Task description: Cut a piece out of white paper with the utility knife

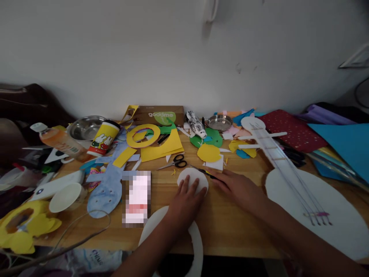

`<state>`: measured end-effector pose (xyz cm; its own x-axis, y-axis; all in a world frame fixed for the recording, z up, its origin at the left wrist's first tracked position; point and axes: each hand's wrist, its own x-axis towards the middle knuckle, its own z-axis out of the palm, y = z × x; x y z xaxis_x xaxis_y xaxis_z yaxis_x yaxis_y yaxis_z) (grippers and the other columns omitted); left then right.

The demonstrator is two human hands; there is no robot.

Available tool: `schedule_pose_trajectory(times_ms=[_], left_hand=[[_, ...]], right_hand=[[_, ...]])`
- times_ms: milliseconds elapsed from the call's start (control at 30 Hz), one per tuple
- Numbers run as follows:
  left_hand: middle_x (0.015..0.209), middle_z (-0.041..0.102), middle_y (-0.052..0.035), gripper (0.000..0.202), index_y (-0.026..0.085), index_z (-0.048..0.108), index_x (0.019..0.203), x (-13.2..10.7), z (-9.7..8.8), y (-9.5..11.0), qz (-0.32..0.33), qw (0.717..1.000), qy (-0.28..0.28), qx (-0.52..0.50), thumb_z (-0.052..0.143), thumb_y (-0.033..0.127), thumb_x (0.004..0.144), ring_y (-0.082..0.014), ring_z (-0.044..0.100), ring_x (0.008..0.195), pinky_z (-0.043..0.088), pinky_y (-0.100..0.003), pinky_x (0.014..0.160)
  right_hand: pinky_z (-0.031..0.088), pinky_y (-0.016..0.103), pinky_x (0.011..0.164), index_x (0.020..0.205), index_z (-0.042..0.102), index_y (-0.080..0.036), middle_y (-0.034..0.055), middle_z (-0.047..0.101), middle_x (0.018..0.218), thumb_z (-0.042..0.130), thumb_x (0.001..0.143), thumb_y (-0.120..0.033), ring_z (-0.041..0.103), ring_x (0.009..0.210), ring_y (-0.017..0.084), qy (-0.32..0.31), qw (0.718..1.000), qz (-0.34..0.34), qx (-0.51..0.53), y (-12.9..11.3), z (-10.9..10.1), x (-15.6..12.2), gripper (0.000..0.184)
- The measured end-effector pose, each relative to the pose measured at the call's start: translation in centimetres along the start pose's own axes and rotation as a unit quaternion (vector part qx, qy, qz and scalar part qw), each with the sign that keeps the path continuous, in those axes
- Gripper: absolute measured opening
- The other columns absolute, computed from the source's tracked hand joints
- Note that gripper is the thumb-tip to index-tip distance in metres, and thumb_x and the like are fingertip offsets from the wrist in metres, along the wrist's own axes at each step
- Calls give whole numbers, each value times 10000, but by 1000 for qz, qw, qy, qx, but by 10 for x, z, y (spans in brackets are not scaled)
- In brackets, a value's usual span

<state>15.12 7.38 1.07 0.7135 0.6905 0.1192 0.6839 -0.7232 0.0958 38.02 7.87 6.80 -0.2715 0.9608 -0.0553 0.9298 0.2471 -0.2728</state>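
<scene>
On a wooden tabletop, a small white disc lay between a phone and a white cut-out lute.

Left to right: a white ring overhung the front edge; black-handled scissors lay behind it; the left hand, fingers slightly spread, pressed flat on the disc; the right hand gripped a dark craft knife, its tip near the disc's far edge.

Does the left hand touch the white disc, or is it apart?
Touching: the head view shows the left hand resting on the white disc, fingers spread over it.
</scene>
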Motion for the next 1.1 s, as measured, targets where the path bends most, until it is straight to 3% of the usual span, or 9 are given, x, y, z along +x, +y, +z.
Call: schedule_pose_trajectory(times_ms=[100, 200, 533, 700, 1100], left_hand=[[1542, 483, -80, 416, 316, 513, 1429, -1, 4, -1, -5, 1000, 5, -5, 468, 298, 1016, -409, 342, 1465, 372, -657, 1126], [1560, 459, -82, 414, 326, 510, 1429, -1, 7, -2, -10, 1000, 12, -11, 463, 308, 1018, -415, 330, 1470, 349, -699, 1120], [1537, 492, -72, 406, 337, 528, 1414, 0, 9, -3, -12, 999, 23, -20, 480, 323, 1011, -415, 366, 1450, 362, -698, 1108], [1540, 486, -78, 399, 331, 539, 1405, 0, 8, -2, -14, 1000, 14, -24, 475, 323, 1012, -422, 361, 1450, 351, -701, 1110], [1559, 451, -106, 431, 273, 508, 1428, 0, -13, -5, 5, 998, -34, -48, 472, 334, 1002, -408, 325, 1469, 344, -688, 1121]], right_hand=[[600, 482, 791, 1487, 492, -345, 105, 727, 1207, 439, 1039, -370, 752, 929, 322, -25, 999, 12, -31, 2, -1, -2, 452], [599, 463, 809, 1484, 497, -336, 99, 734, 1198, 451, 1037, -356, 749, 951, 311, -33, 999, 2, -24, 4, -1, -2, 450], [567, 468, 925, 1458, 536, -308, 100, 678, 1338, 440, 1034, -353, 705, 1106, 305, -27, 998, -46, 19, 11, -6, 2, 438], [555, 461, 950, 1458, 537, -288, 109, 692, 1316, 447, 1032, -325, 694, 1131, 299, -44, 997, -56, 5, 9, -10, 8, 437], [553, 389, 819, 1476, 513, -303, 121, 756, 1122, 435, 1039, -332, 729, 973, 281, -67, 993, -85, -38, 1, -27, 25, 445]])
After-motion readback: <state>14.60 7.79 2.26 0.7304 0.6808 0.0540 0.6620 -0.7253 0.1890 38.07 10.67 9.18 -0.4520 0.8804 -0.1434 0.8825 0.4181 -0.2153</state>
